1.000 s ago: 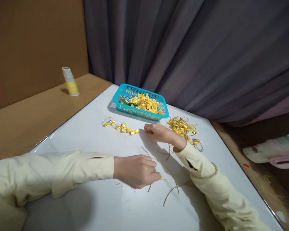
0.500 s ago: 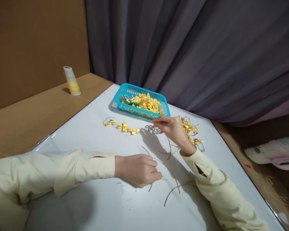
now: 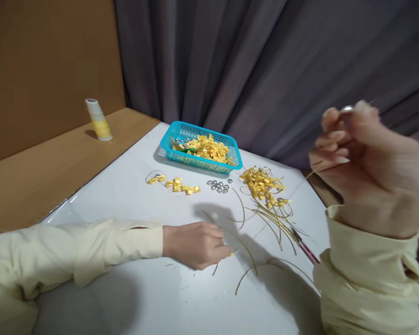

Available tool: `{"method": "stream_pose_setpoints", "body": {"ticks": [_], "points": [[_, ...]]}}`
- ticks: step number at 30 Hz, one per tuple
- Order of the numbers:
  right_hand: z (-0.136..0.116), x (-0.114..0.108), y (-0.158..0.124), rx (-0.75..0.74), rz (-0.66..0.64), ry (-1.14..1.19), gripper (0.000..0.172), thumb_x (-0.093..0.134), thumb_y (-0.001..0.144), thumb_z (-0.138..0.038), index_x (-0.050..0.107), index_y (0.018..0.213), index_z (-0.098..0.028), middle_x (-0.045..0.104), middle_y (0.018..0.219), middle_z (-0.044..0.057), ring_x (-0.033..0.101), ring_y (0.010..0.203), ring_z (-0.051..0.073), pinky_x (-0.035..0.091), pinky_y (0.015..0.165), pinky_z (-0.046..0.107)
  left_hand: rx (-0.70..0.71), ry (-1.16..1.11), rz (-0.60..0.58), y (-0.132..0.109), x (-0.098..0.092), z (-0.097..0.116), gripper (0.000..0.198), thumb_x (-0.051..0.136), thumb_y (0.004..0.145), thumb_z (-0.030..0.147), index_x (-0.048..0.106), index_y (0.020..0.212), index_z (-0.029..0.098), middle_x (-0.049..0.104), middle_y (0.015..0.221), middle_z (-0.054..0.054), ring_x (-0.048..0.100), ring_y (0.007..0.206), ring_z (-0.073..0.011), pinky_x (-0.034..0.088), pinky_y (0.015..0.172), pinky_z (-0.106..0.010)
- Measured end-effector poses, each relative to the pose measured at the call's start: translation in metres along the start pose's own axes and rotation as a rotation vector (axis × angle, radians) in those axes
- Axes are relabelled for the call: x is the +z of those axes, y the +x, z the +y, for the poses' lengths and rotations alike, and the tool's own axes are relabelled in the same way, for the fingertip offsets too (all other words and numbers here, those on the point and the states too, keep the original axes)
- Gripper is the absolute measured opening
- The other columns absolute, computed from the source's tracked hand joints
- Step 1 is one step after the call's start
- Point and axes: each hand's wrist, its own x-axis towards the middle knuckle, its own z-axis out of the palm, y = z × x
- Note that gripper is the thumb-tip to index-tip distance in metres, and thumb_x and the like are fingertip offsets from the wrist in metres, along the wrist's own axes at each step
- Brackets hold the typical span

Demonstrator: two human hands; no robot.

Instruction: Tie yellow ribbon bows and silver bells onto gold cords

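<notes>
My left hand (image 3: pixel 199 245) is closed low over the white table, with a bit of yellow material at its fingertips; most of what it pinches is hidden. Raised at the right, near the camera, my right hand (image 3: pixel 373 163) pinches a small silver bead (image 3: pixel 347 110) between thumb and finger. A thin thread hangs by its lower fingers. Silver heart-shaped beads (image 3: pixel 219 186) lie in a small group at the table's middle. Left of them are yellow bows (image 3: pixel 176 184). A heap of yellow bows with gold cords (image 3: pixel 261 185) sits to their right.
A blue basket (image 3: pixel 199 163) with yellow bows and silver beads stands at the back. Loose gold cords (image 3: pixel 279 228) and pink-handled scissors (image 3: pixel 307 250) lie at the right. A spool (image 3: pixel 99 122) with yellow thread stands on the brown surface at the left.
My right hand has risen from beside the silver beads to the upper right, toward the camera, and a silver bead now shows in its fingers. My left hand has hardly moved.
</notes>
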Motion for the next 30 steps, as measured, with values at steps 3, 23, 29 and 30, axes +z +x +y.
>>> {"method": "stream_pose_setpoints", "body": {"ticks": [3,23,29,30], "points": [[-0.012,-0.010,-0.002,-0.035,0.029,-0.008,0.016,0.066,0.077,-0.037,0.056,0.065,-0.037,0.060,0.106,-0.010,0.056,0.086,0.016,0.032,0.044,0.031,0.007,0.002,-0.005,0.000,-0.001,0.000,0.016,0.043,0.082,0.011,0.053,0.070,0.015,0.049,0.057,-0.003,0.041,0.054,-0.0157,0.031,0.051,-0.029],[0.075,-0.015,-0.026,0.336,-0.162,-0.062,0.022,0.080,0.057,-0.028,0.061,0.062,-0.019,0.068,0.074,0.000,0.058,0.059,0.009,0.037,0.043,0.018,-0.019,-0.029,-0.050,0.001,-0.005,0.001,0.016,0.044,0.082,0.012,0.057,0.072,0.013,0.049,0.059,-0.003,0.040,0.056,-0.0156,0.034,0.055,-0.029],[0.055,-0.016,-0.022,0.257,-0.076,-0.055,0.019,0.079,0.060,-0.027,0.061,0.060,-0.019,0.071,0.081,0.002,0.065,0.083,0.016,0.045,0.057,0.023,-0.034,-0.028,-0.067,0.001,-0.005,0.001,0.017,0.044,0.083,0.012,0.057,0.071,0.014,0.049,0.058,-0.004,0.040,0.055,-0.0158,0.033,0.053,-0.030],[0.044,-0.018,-0.020,0.232,-0.054,-0.046,0.018,0.077,0.063,-0.026,0.060,0.061,-0.020,0.071,0.082,0.002,0.065,0.085,0.017,0.046,0.060,0.026,-0.036,-0.029,-0.073,0.001,-0.005,0.001,0.018,0.043,0.083,0.013,0.057,0.072,0.014,0.050,0.058,-0.004,0.041,0.056,-0.0161,0.033,0.053,-0.030]]}}
